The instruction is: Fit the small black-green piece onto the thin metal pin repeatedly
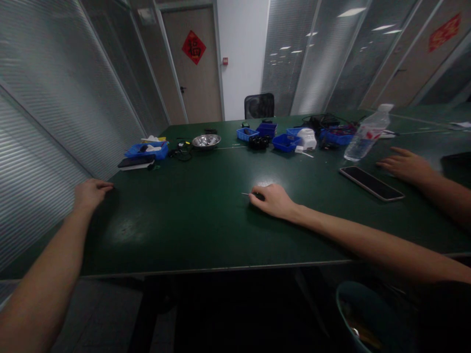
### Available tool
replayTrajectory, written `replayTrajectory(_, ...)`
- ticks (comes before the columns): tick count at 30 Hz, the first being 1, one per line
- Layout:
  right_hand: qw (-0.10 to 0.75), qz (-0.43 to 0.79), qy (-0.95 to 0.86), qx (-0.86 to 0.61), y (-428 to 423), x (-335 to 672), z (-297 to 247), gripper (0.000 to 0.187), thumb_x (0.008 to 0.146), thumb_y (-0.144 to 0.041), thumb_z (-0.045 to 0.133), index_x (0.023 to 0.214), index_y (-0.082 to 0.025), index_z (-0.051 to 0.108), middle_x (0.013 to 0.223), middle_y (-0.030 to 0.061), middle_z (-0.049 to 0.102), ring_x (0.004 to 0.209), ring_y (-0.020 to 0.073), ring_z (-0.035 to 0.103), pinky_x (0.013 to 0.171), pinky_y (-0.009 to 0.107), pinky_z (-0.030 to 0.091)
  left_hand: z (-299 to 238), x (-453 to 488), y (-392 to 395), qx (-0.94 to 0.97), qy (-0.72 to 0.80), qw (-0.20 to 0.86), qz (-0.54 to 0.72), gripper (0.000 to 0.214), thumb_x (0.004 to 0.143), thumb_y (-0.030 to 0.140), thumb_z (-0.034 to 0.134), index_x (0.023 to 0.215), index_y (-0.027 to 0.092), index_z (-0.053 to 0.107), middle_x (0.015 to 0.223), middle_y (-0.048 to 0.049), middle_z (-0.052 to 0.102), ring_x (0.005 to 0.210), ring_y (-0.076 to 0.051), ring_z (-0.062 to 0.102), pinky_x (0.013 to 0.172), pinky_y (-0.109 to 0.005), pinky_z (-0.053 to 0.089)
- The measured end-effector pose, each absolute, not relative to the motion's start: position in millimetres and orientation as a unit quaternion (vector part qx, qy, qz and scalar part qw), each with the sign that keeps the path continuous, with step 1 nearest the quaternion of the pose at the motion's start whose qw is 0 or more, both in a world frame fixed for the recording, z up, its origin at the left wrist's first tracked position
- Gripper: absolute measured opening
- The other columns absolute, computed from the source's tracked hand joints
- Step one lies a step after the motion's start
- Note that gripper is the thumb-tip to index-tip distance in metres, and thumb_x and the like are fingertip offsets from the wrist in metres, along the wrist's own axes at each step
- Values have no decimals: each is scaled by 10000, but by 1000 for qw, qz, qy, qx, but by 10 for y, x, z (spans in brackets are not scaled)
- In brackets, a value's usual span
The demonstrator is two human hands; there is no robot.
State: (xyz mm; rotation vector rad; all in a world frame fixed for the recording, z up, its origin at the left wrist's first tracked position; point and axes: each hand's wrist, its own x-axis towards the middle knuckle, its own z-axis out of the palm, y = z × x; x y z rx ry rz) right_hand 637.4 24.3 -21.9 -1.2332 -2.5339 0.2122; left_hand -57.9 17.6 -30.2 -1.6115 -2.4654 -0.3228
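Observation:
My right hand is closed over the middle of the green table. Thumb and forefinger pinch a thin silvery pin-like piece, whose tip points left. Its other end is hidden in the fingers, so its exact kind does not show. At the table's left edge, my left hand has thumb and fingers pressed together. Whatever may be between those fingertips is too small or hidden to make out. The nearest thing beyond that hand is a dark flat case.
Another person's hand rests at the right, beside a phone and a tilted water bottle. Farther back are a metal bowl, a left blue tray and several blue bins. A bin stands below the front edge.

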Motion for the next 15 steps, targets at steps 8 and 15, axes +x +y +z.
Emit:
replayTrajectory(8, 156, 83, -885, -432, 259, 6382, -231, 425, 1090, -496, 485, 1047, -192, 778, 762, 47, 731, 637, 166, 592, 639, 301, 353, -308, -547, 156, -466, -863, 30, -194, 427, 1009, 355, 679, 1348, 115, 776, 1220, -147, 786, 1063, -285, 719, 991, -381, 542)
replayTrajectory(15, 159, 78, -885, -432, 268, 6381, -244, 413, 1084, -492, 496, 1039, -193, 777, 749, 36, 720, 626, 157, 575, 638, 298, 347, -303, -538, 175, -455, -860, 5, -230, 396, 985, 283, 713, 1330, 100, 780, 1204, -146, 796, 1066, -270, 735, 1001, -364, 542)
